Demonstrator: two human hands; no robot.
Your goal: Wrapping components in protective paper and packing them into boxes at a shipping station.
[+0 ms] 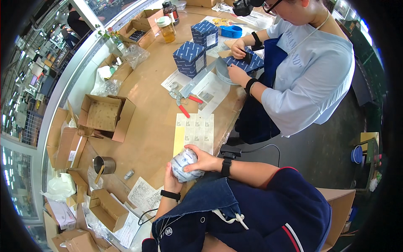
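Note:
Between my two hands is a round bundle (184, 165) in white wrap with blue print, held at the table's near edge. My left hand (171, 181) presses its left side, fingers against the wrap. My right hand (202, 160) grips it from the right and top, with the thumb lying across the front. What the wrap covers is hidden. Just beyond the bundle, a sheet of printed labels (199, 130) with a yellow strip lies on the table. Farther off rests a clamp tool with red handles (183, 103).
A co-worker (306, 71) at the right handles a blue patterned box (252, 62). Two more blue boxes (189, 59) stand nearby. Open cardboard boxes (100, 113) line the left side, with a metal pot (105, 165) and a lidded jar (167, 31). A cable (268, 146) trails beside my right wrist.

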